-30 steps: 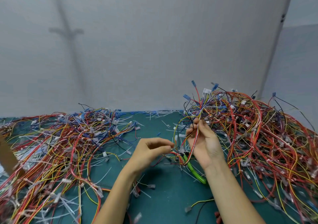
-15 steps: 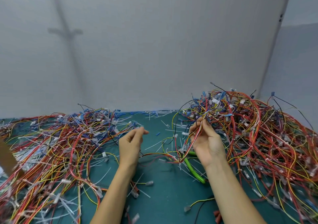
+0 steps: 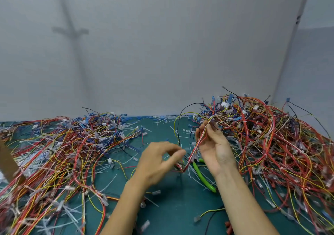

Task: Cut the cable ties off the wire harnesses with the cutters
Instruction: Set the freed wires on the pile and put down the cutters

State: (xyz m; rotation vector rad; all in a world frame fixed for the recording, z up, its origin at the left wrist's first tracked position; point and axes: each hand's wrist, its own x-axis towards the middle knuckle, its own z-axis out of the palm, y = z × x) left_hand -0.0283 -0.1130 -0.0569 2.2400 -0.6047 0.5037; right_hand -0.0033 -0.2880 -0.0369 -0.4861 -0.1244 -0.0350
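My right hand [image 3: 215,148] grips a thin harness of red, white and yellow wires [image 3: 196,149] that runs down from the right pile to the mat. My left hand [image 3: 157,160] hovers just left of the harness's lower end, blurred, fingers curled but apart, with nothing clearly in it. The green-handled cutters [image 3: 202,177] lie on the teal mat below and between my hands, partly hidden by my right wrist. Cut white cable ties [image 3: 191,175] are scattered round them.
A tall tangle of harnesses [image 3: 271,144] fills the right side. A flatter spread of wires [image 3: 63,153] covers the left. The teal mat [image 3: 171,213] shows between them, littered with tie offcuts. A brown cardboard piece [image 3: 7,160] stands at the far left. A grey wall rises behind.
My left hand went left and opened, then came back toward the harness's lower end. My right hand kept its hold on the harness and shifted slightly.
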